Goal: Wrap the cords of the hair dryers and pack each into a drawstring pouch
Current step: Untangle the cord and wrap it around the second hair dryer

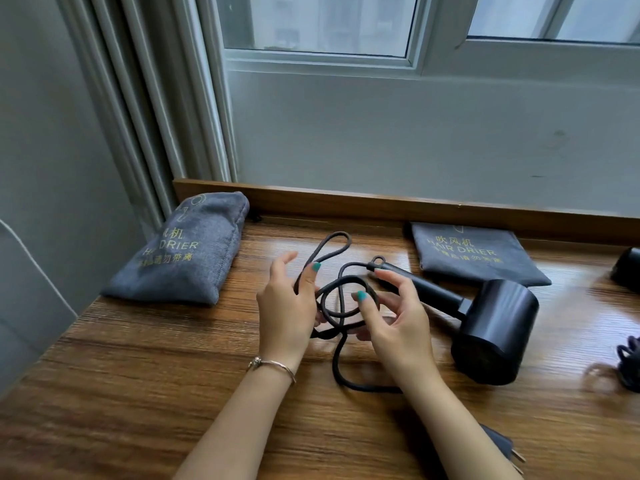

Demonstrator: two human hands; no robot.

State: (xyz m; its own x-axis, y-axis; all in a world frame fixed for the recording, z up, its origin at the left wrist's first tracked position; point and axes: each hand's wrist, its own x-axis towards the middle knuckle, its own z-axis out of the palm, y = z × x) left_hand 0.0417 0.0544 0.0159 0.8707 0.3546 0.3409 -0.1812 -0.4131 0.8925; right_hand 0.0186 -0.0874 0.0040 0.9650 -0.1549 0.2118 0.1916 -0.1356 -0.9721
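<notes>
On the wooden table, black hair dryer lies on its side, right of centre. Its cord loops between both hands. Left hand curls round a cord loop; right hand pinches the coils with thumb and fingers. Filled grey pouch lies far left; flat pouch lies behind the dryer. Plug rests near the right forearm.

Table: wood-grained, set against the wall, raised back lip.
Wall: pale grey, faintly marked.
Window: white-framed, daylight admitted.
Curtain: grey, gathered at left.
</notes>
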